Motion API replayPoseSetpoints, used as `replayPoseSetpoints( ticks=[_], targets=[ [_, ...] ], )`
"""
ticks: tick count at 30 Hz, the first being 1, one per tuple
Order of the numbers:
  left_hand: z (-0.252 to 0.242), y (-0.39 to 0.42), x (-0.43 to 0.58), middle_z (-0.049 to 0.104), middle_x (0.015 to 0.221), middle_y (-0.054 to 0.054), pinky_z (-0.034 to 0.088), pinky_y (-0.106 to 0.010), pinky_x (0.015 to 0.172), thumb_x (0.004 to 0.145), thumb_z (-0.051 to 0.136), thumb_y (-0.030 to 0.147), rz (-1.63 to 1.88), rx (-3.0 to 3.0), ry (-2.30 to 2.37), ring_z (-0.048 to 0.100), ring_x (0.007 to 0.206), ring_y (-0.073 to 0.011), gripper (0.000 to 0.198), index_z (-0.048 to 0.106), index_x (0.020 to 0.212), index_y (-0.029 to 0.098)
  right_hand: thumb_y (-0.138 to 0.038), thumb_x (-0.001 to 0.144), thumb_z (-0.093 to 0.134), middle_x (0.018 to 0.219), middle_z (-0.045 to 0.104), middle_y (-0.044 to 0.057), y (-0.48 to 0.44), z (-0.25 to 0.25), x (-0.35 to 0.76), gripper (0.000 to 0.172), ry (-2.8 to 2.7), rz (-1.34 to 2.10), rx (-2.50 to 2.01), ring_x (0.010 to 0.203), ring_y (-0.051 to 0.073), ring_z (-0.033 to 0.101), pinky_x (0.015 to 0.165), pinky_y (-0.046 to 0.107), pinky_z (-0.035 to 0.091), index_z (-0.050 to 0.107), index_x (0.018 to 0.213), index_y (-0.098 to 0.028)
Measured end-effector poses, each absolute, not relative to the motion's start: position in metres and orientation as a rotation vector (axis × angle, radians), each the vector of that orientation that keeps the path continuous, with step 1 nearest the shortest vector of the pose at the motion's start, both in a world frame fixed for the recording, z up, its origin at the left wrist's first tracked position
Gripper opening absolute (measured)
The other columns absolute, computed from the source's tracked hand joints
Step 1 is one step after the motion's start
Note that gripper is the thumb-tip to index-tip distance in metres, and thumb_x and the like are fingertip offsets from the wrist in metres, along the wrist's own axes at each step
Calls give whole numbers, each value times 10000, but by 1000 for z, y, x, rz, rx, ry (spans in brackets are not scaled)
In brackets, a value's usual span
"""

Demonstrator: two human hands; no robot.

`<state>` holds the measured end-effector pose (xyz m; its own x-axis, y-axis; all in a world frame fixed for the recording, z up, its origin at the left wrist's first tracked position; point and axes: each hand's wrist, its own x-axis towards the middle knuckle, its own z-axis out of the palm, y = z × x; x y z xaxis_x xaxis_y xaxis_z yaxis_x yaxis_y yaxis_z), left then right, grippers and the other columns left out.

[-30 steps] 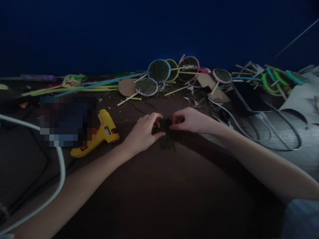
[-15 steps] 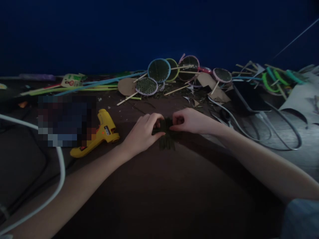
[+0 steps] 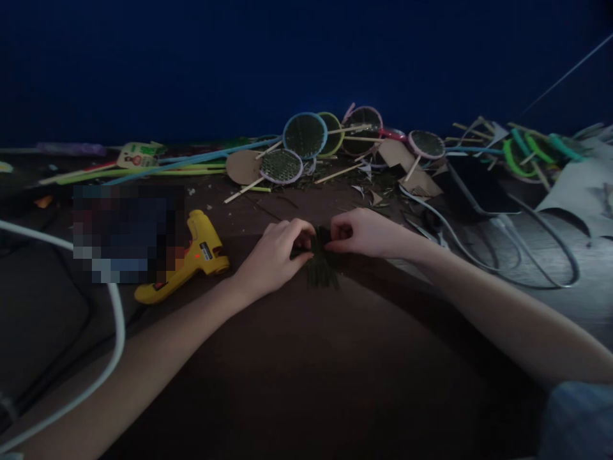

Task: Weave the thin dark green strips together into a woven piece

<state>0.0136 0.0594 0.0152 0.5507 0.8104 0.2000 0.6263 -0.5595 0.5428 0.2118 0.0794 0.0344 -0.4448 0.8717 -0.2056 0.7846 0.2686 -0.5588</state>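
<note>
Between my hands, low over the dark brown table (image 3: 306, 358), is a small bundle of dark green strips (image 3: 323, 271) that look like leaf or grass, with their loose ends fanned toward me. My left hand (image 3: 282, 249) pinches its left side between thumb and fingers. From the right, my right hand (image 3: 359, 233) has thumb and forefinger closed on the strips' other side. The fingers partly cover the bundle's upper part, and the dim light hides its detail. A yellow glue gun (image 3: 204, 252) with a small lit red light lies left of my left hand.
Along the back lie small round woven fans (image 3: 306, 135) with coloured rims and sticks, cardboard pieces (image 3: 407, 166) and green scraps. A phone (image 3: 483, 185) with a grey cable (image 3: 460, 239) rests at right. A white cable (image 3: 117, 319) crosses the left side; scissors (image 3: 426, 233) lie beyond my right wrist.
My left thumb and fingertips have shifted very slightly left. The loose ends of the green bundle spread a little more to the right. My right hand stays almost still.
</note>
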Motion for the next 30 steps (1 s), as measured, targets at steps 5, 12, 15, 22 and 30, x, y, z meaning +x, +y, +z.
replayPoseSetpoints(
  ticks=[5, 12, 15, 22, 30],
  targets=[
    [14, 62, 13, 605, 829, 18, 401, -307, 772, 751, 637, 99, 589, 2344, 1161, 566, 814, -156, 245, 471, 901, 199, -382, 701, 606, 607, 559, -16, 80, 33, 212, 207, -2376, 917, -1569, 560, 108, 484, 539, 244, 308, 559, 663, -184],
    [17, 62, 14, 605, 813, 22, 392, -318, 778, 735, 624, 116, 563, 2290, 1193, 561, 786, -154, 220, 453, 844, 201, -419, 715, 608, 583, 558, -13, 81, 38, 214, 254, -2299, 989, -1528, 537, 98, 473, 529, 246, 308, 590, 668, -171],
    [19, 62, 14, 592, 810, 18, 376, -326, 788, 749, 611, 146, 529, 2318, 1199, 548, 793, -162, 162, 470, 810, 198, -422, 720, 613, 571, 543, -19, 79, 42, 213, 263, -2228, 1029, -1484, 523, 86, 445, 516, 243, 301, 592, 654, -168],
    [16, 65, 13, 604, 819, -2, 328, -345, 793, 809, 566, 235, 465, 2441, 1182, 521, 841, -194, 62, 532, 789, 188, -452, 744, 604, 523, 483, -42, 70, 41, 200, 309, -1958, 1139, -1422, 474, 61, 398, 479, 229, 285, 587, 644, -159],
    [13, 65, 12, 628, 807, -18, 306, -351, 759, 856, 465, 254, 477, 2490, 1173, 530, 828, -205, 126, 567, 827, 187, -433, 857, 461, 514, 488, -30, 66, 37, 197, 350, -1927, 1165, -1231, 504, 87, 451, 541, 242, 341, 629, 741, -148]
  ],
)
